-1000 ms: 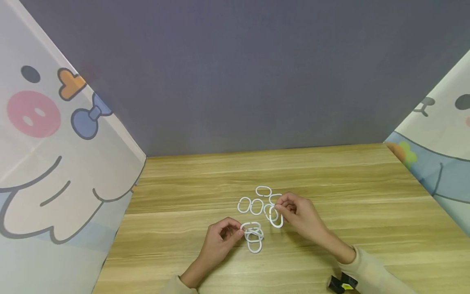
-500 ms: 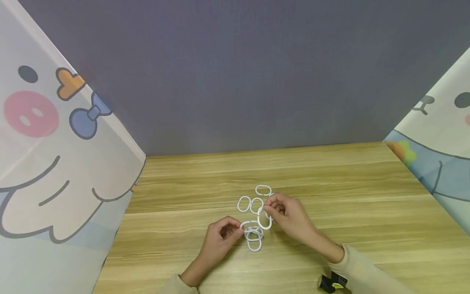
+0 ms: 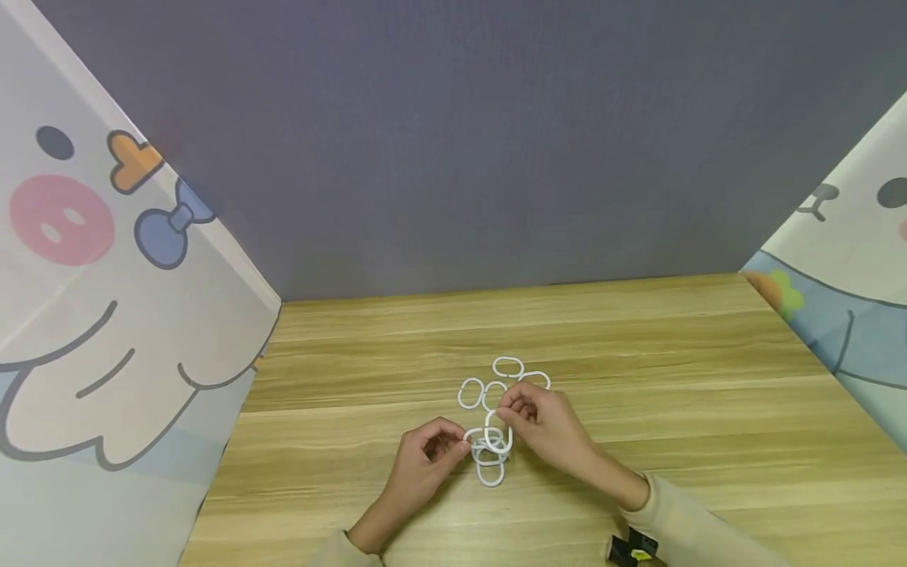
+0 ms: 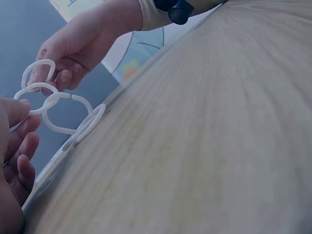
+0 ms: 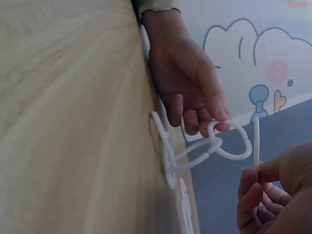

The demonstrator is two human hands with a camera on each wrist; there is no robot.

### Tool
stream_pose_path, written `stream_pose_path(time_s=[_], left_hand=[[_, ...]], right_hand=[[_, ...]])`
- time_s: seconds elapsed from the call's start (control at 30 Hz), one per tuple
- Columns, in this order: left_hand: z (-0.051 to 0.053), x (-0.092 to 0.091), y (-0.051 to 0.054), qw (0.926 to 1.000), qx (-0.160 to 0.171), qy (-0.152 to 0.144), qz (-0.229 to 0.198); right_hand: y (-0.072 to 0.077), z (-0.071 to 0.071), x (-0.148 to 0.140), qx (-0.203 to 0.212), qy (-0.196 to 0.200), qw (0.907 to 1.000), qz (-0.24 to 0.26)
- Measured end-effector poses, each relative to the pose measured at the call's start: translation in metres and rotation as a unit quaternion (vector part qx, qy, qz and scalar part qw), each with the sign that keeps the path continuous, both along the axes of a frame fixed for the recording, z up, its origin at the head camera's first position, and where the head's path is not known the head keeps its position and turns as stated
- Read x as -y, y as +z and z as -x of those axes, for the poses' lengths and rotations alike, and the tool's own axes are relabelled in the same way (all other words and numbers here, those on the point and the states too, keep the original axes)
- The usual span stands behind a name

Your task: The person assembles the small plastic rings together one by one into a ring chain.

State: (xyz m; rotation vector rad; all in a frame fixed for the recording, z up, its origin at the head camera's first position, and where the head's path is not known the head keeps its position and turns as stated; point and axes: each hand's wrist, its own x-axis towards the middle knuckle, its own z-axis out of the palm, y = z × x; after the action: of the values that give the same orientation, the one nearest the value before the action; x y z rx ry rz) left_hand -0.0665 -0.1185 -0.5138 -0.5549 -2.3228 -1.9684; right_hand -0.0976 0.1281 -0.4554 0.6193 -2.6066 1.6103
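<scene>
My left hand (image 3: 425, 465) pinches the end ring (image 5: 234, 158) of a short chain of white oval split rings between thumb and forefinger. The lower rings of that chain (image 3: 490, 485) rest on the wooden table. My right hand (image 3: 549, 425) pinches a single white split ring (image 5: 257, 141), seen nearly edge-on in the right wrist view. It hangs right beside the chain's end ring, overlapping it in the head view. In the right wrist view a narrow gap shows between the two. The other fingers of both hands curl loosely.
Several loose white rings lie just beyond the hands, among them an oval ring (image 3: 508, 359) at the back. The wooden table (image 3: 319, 441) is bounded by a grey panel (image 3: 496, 157) behind and cartoon-printed side panels. A black device (image 3: 633, 549) sits at the right sleeve.
My right hand has moved left and slightly nearer with its ring, from beside the loose rings to the chain's end ring. The left hand has stayed in place.
</scene>
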Motion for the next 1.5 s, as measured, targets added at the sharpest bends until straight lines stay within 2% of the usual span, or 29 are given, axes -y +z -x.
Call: stream_pose_path(time_s=[0.53,0.77,1.07,1.5], left_hand=[[-0.001,0.001,0.001,0.9999,-0.009,-0.003,0.002],[-0.001,0.0,0.0,0.9999,-0.015,-0.001,0.006],[0.0,0.0,0.001,1.0,-0.004,0.005,0.004],[0.0,0.0,0.002,0.9999,0.015,0.006,0.004]], right_hand=[[-0.011,-0.001,0.005,-0.027,0.009,0.9994,-0.017],[-0.011,0.002,0.002,-0.025,0.004,0.9997,-0.006],[-0.011,0.003,-0.005,-0.068,-0.011,0.9972,-0.029],[-0.003,0.003,-0.02,0.007,-0.013,0.9999,0.006]])
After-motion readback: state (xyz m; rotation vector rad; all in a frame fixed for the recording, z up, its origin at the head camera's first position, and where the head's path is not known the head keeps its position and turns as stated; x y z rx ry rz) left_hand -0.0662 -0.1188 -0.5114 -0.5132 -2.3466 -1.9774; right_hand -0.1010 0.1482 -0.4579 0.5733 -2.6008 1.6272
